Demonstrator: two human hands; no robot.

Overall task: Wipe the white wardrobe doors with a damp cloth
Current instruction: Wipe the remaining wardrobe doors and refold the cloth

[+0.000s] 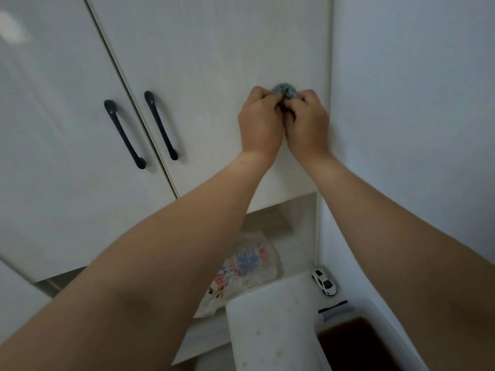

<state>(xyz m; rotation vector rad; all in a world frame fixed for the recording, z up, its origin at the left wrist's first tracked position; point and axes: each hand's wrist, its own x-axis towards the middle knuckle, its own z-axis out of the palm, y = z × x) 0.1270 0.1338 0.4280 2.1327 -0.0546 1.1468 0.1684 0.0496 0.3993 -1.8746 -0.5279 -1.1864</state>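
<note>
While both hands [284, 113] grip balled cloth [284, 90] (grey-green) | tub [356, 341]: dark liquid | wardrobe door [214, 76]

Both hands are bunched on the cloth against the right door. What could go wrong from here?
1. The grey-green cloth is balled between the left hand and right hand, so it may wipe only a narrow strip of the right wardrobe door.
2. If wrung here, drips could land on the toy car and plastic bag below.
</note>
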